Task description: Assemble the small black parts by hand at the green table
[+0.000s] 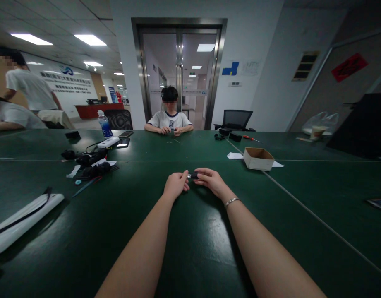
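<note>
A small black stick with a silver end [193, 176] is held level just above the green table [190, 231], between my two hands. Thumb and fingers of my left hand [176, 184] close on its silver end. My right hand [211, 182], with a silver bracelet at the wrist, pinches the black end from the other side. Fingers cover part of the stick at both ends, so its exact kind cannot be made out.
An open cardboard box [258, 159] lies to the right over white paper. Black gear and cables [91, 159], a bottle [104, 124] and a long white case [25, 221] are on the left. Across the table sits a person [170, 120]; a red screwdriver [251, 138] lies far right.
</note>
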### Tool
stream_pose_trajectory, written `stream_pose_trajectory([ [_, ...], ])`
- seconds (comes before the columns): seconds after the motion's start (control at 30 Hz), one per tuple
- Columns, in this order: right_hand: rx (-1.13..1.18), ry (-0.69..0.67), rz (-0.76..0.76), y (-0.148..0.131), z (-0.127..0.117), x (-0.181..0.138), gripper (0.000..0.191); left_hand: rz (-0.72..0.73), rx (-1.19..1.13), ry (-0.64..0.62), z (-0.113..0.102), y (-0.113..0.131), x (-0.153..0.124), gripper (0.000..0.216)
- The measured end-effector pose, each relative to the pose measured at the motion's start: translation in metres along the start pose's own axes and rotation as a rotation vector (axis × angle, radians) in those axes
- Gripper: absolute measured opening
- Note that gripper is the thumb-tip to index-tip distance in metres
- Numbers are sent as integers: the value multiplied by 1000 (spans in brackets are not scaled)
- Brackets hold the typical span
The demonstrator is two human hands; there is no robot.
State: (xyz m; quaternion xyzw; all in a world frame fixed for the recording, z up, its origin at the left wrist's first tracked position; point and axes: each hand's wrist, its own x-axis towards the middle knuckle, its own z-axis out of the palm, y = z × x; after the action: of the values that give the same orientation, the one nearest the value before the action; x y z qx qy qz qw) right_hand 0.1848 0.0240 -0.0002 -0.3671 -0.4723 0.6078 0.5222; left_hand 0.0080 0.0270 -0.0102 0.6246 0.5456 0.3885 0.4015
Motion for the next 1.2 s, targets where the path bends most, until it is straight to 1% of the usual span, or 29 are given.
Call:
stream_pose_trajectory([
  [0.2, -8, -13, 1, -1, -1, -1, 22, 20, 48, 7, -3, 4, 0, 55],
  [0.3, -23, -6, 15, 0, -1, 0, 20, 33, 68, 17, -4, 4, 1, 54],
  [0.5, -81, 19, -19, 4, 0, 3, 16, 130, 14, 15, -3, 0, 2, 44],
  [0.6, -71, -10, -16, 3, 0, 2, 20, 136, 1, 15, -4, -1, 0, 41],
  [0.73, -54, -43, -11, 1, 0, -1, 31, 143, -12, 10, -5, -2, -1, 36],
  [0.97, -72, 28, 35, 2, 1, 3, 20, 224, -57, 40, -3, -4, 1, 15],
  [1.07, -90, 42, 39, 2, 2, 4, 15, 291, -78, 48, -3, -5, 2, 15],
  [1.2, -80, 40, 51, 1, 2, 3, 15, 289, -106, 46, -4, -5, 2, 16],
])
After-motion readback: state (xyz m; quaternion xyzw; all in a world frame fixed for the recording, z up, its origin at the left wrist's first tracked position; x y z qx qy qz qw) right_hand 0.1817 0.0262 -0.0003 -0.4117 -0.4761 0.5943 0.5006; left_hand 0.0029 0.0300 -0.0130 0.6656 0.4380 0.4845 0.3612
